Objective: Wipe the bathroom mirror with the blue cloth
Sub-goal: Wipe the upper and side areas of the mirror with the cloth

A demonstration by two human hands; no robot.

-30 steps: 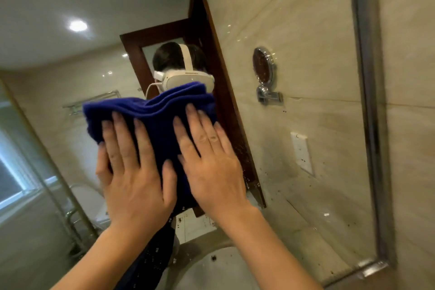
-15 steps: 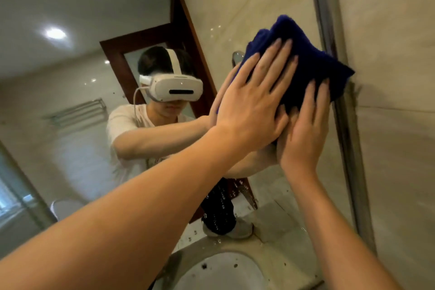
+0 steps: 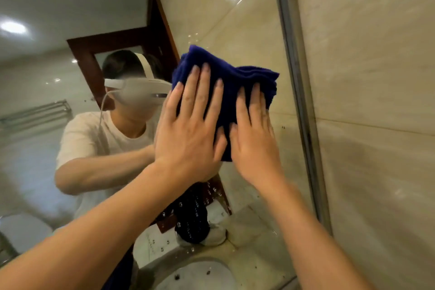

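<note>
The folded blue cloth (image 3: 231,77) lies flat against the bathroom mirror (image 3: 249,21), a little left of the mirror's metal right edge. My left hand (image 3: 188,129) presses on the cloth's left part with straight, spread fingers. Beside it, my right hand (image 3: 255,134) presses on the cloth's lower right part, fingers straight too. Both palms cover the cloth's lower half. The mirror shows a person in a white shirt with a white headset, and it carries small dark specks low down.
The mirror's metal frame strip (image 3: 296,92) runs top to bottom on the right, with beige tiled wall (image 3: 376,77) beyond it. Below lies a speckled white basin (image 3: 200,275). A brown door frame and a towel rack appear as reflections.
Both hands and the cloth swept from the mirror's middle up to its right edge, then came back down and left, away from the frame strip. The view tilted with them.
</note>
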